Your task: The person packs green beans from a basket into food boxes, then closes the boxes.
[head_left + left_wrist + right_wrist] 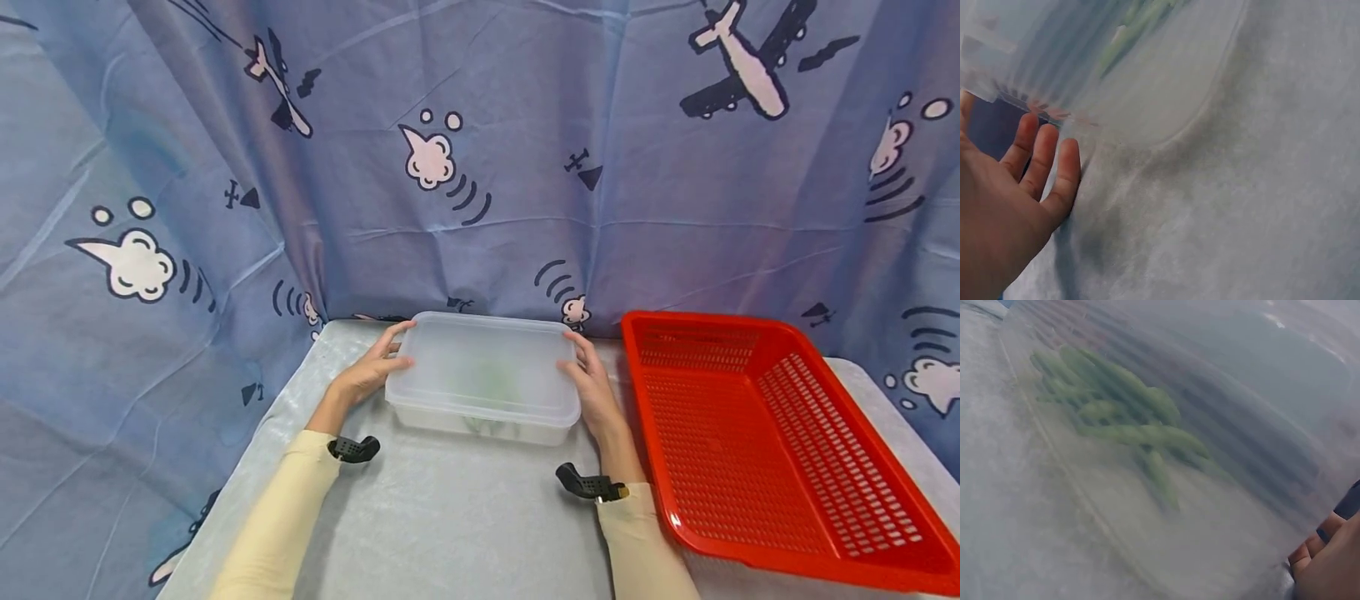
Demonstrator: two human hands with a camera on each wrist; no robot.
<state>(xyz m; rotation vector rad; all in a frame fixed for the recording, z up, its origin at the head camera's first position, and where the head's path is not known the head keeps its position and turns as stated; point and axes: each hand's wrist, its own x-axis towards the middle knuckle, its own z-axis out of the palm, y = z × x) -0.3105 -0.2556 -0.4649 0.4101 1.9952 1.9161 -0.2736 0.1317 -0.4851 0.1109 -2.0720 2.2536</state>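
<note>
A clear plastic food container point(427, 419) with a translucent lid point(465, 354) sits on the table in the head view. Long green pods point(1141, 434) show through its ribbed wall in the right wrist view, lying in a loose pile. My left hand point(367, 372) grips the container's left end, thumb on the lid's edge; the left wrist view shows the other fingers point(1067, 162) loosely bent beside the wall. At the opposite end my right hand point(597, 396) holds on likewise, thumb over the lid and fingers along the side. The lid lies over the whole top.
A large red plastic basket point(647, 417) with slotted walls stands close to my right forearm. A pale cloth covers the table point(465, 517). Behind it and to the left hangs a blue curtain point(510, 250) printed with planes and clouds.
</note>
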